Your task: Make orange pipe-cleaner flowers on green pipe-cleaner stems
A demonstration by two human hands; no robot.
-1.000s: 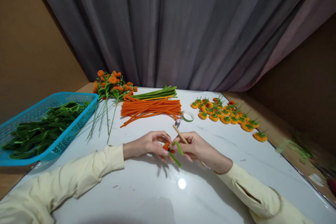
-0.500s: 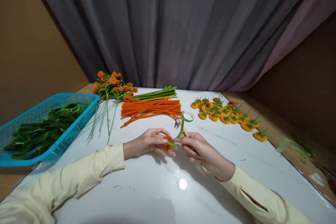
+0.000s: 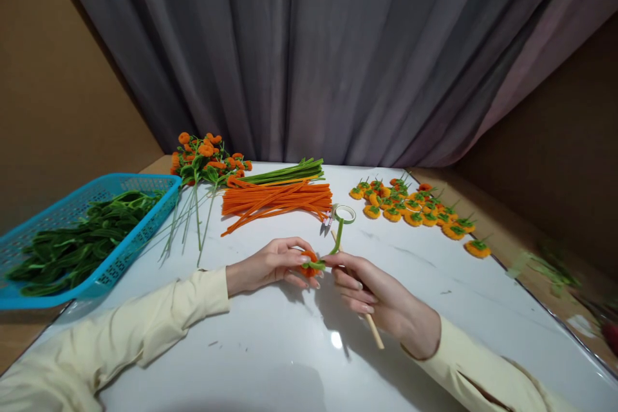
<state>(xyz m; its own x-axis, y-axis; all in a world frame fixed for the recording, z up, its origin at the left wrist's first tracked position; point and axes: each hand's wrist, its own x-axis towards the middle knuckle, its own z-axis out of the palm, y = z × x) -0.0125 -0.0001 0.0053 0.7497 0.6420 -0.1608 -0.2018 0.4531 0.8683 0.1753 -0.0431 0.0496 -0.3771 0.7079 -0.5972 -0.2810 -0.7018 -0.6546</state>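
My left hand point(image 3: 268, 264) is closed on a small orange fuzzy flower point(image 3: 308, 256) with a green base, held above the white table. My right hand point(image 3: 376, 286) pinches a green pipe cleaner point(image 3: 339, 235) at that green base; its free end curves up and away. A thin wooden stick point(image 3: 374, 333) also lies in my right hand, passing under the fingers and out below the palm. Fingers partly hide the flower and the middle of the stick.
Beyond my hands are orange pipe cleaners point(image 3: 277, 199), green ones point(image 3: 284, 172), a tape roll point(image 3: 354, 217) and small pointed tools point(image 3: 325, 226). At left sit a blue basket point(image 3: 91, 283) of green leaves and stemmed orange flowers point(image 3: 205, 151); at right, several yellow-orange flower heads point(image 3: 412, 217).
My right hand has shifted slightly right and down, and the wooden stick tilts more with its lower end farther out. My left hand still holds the orange flower in nearly the same place.
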